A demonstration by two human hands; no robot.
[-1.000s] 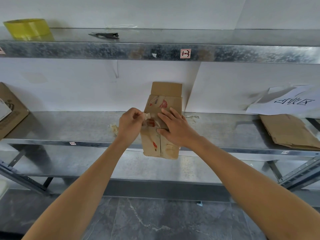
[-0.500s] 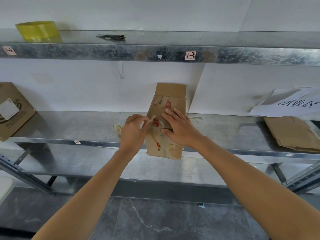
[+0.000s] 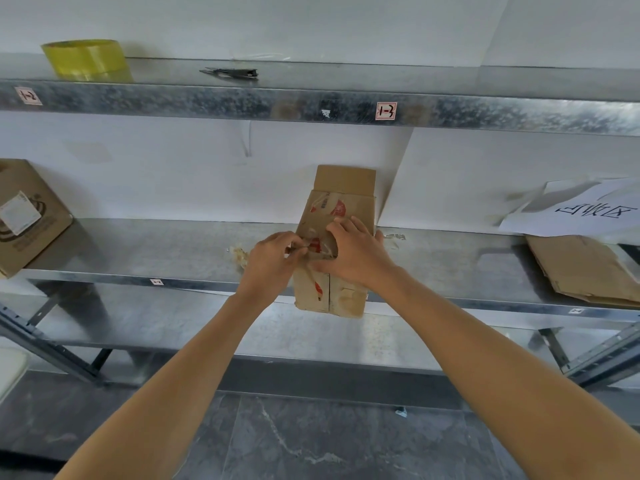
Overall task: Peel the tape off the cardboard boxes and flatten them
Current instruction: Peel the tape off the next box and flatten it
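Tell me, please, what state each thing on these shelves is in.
Brown cardboard box: lying flat, overhanging the front of the middle shelf.
Left hand: pinching the clear tape strip on it.
Right hand: pressing flat on the box.
Yellow tape roll: standing on the top shelf.
Black metal tool: lying flat.
Flattened brown cardboard: lying partly under white paper.

- The galvanised steel middle shelf (image 3: 166,251) runs across the whole width, its mottled surface softly and evenly lit.
- Above it, an upper shelf (image 3: 485,83) of the same metal has a small red-edged label (image 3: 385,111) on its front edge.
- Behind it stands a plain white wall (image 3: 166,181).
- Below it lies a lower shelf (image 3: 180,323), with a diagonal brace (image 3: 52,348) at its left end.
- Farther below it, the floor (image 3: 311,441) is dark grey tile with pale veins.
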